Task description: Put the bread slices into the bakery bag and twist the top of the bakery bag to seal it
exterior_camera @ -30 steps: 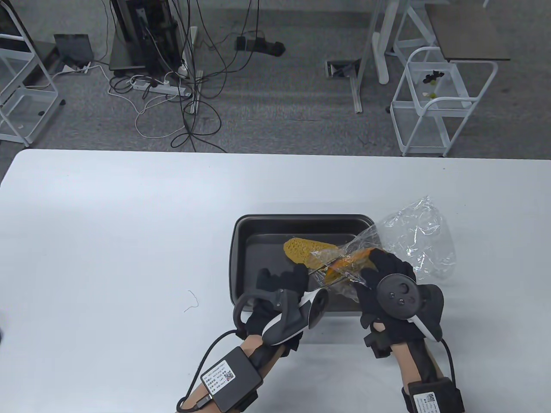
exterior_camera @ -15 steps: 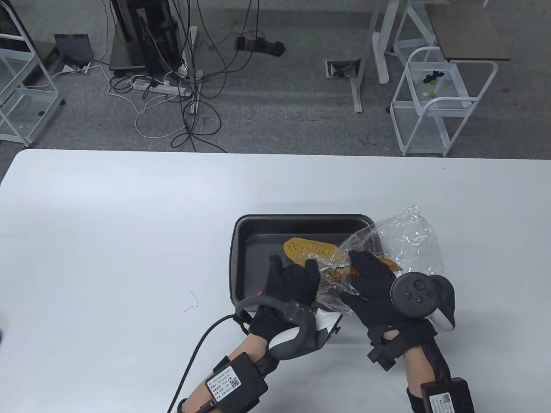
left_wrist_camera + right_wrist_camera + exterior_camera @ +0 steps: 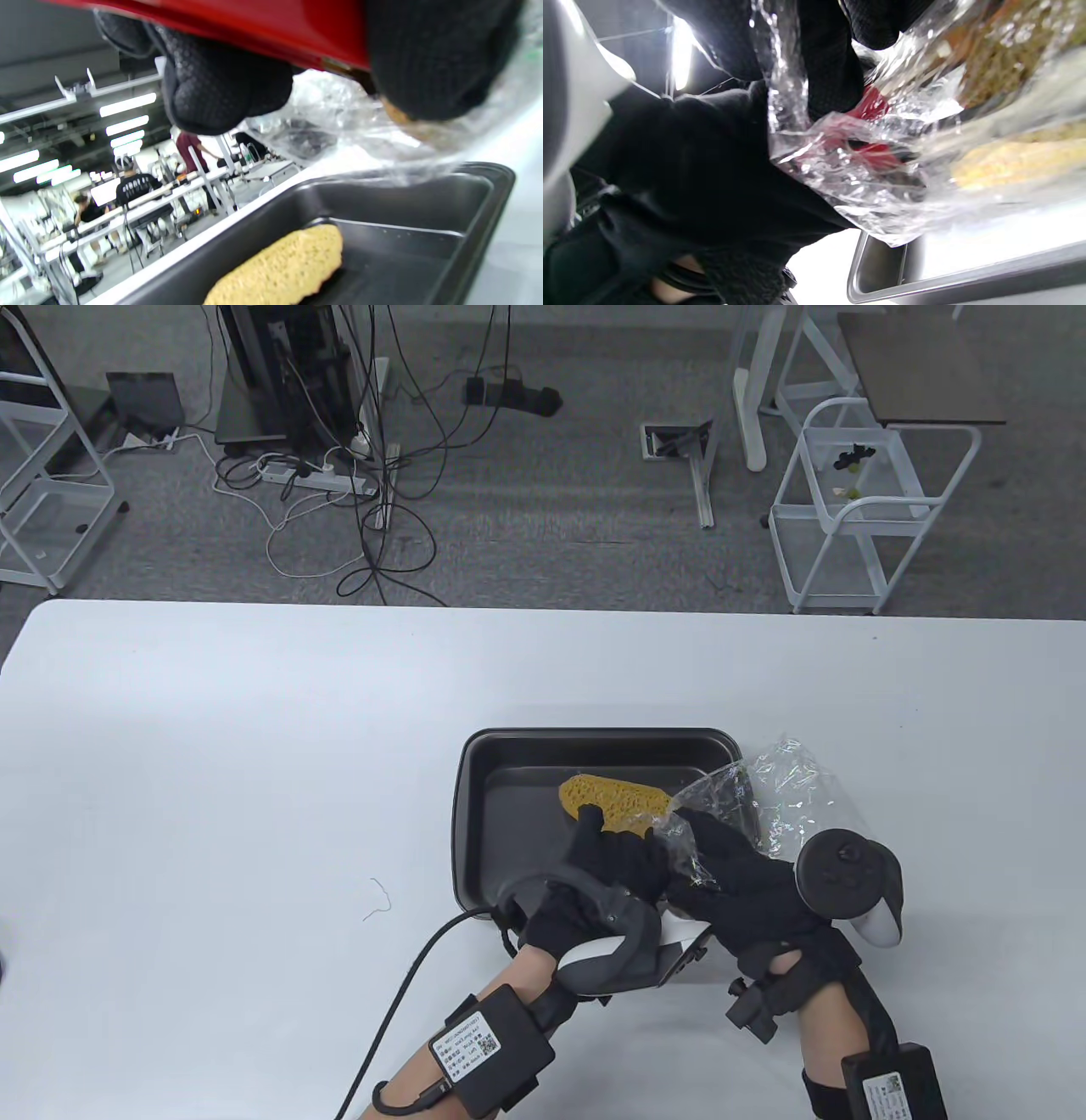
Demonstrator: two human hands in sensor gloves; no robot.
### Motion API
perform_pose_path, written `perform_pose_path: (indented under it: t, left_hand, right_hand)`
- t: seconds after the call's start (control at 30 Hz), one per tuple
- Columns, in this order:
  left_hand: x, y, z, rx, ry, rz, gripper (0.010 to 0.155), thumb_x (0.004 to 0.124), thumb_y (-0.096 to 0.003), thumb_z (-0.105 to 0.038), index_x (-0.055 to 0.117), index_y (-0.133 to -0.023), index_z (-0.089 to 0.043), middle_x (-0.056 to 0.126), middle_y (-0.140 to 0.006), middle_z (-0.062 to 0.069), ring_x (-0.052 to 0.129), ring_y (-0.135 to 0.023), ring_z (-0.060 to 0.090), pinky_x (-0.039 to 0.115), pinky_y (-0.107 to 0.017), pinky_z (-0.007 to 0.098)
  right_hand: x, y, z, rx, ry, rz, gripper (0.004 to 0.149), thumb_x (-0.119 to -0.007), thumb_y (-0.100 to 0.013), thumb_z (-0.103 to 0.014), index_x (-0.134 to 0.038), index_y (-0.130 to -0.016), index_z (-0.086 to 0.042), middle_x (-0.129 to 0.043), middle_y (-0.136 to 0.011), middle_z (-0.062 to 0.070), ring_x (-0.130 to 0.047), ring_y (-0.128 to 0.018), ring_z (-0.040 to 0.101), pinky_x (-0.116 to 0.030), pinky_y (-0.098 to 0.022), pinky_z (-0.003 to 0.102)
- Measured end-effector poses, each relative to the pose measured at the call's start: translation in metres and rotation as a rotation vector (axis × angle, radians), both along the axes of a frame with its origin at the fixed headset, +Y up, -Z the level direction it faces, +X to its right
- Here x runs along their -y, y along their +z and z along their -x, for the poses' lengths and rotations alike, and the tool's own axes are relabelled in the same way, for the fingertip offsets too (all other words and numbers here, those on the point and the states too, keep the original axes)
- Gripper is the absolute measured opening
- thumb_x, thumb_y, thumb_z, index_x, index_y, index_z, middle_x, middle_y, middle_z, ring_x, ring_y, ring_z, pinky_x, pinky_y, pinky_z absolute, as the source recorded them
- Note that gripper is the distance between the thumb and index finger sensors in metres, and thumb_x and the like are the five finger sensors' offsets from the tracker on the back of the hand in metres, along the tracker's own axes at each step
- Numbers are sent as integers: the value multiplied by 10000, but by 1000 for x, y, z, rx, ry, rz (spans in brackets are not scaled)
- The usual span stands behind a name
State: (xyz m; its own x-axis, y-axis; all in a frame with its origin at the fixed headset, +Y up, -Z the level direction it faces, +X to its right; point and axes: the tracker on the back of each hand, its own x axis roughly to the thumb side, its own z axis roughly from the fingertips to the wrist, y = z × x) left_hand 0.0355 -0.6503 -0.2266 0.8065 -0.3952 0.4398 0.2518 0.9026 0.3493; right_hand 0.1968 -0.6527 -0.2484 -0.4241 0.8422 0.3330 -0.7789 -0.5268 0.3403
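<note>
Right hand point(image 3: 747, 882) gripped the bakery bag point(image 3: 780, 797) over the tray's point(image 3: 594, 742) right rim. Left hand point(image 3: 611, 865), nearer, fingers curled at the bag mouth, with the remaining slice point(image 3: 615, 797) just beyond, lying crosswise.

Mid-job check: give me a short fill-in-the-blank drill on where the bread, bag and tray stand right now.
1. One bread slice still lies in the dark baking ____.
2. The bakery bag is made of clear, crinkled ____.
3. Both hands, left hand and right hand, wear ____ gloves.
4. The tray stands on a ____ table.

Missing words: tray; plastic; black; white
</note>
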Motion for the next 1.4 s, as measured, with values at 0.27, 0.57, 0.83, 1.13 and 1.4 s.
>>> perform_pose_path:
  t: [0.27,0.57,0.83,1.13,1.4]
  left_hand:
    - [-6,0,7,-28,-82,-13,905,928,-249,-677,666,-1012,-266,925,-878,42,1020,-656,223,656,-796,532]
    - [-11,7,27,-71,-115,-29,905,918,-250,-685,666,-1012,-268,927,-875,41,1022,-652,218,663,-793,529]
    - [-17,26,67,-121,-26,-18,903,911,-256,-689,669,-1014,-263,932,-871,44,1028,-643,218,672,-786,529]
    - [-17,32,130,-216,127,97,907,910,-261,-691,672,-1017,-252,934,-869,53,1028,-641,224,677,-780,532]
    - [-11,22,168,-311,196,207,906,901,-271,-701,686,-1015,-230,952,-849,64,1043,-604,221,704,-762,529]
  right_hand:
    - [3,-6,-19,185,141,-45,445,-824,-469,-300,-939,-690,69,-603,-1069,365,-523,-951,672,-383,-655,765]
    - [5,-9,-29,234,128,-33,444,-823,-472,-295,-936,-693,73,-603,-1069,359,-518,-952,669,-380,-654,766]
    - [8,-11,-34,258,132,-26,446,-825,-472,-295,-936,-703,71,-603,-1069,357,-513,-952,672,-373,-652,769]
    - [11,-12,-35,281,158,-19,447,-823,-472,-295,-934,-707,69,-605,-1068,359,-509,-952,672,-372,-650,770]
    - [10,-14,-48,322,129,-9,448,-820,-476,-296,-930,-712,68,-605,-1067,360,-508,-951,673,-372,-649,770]
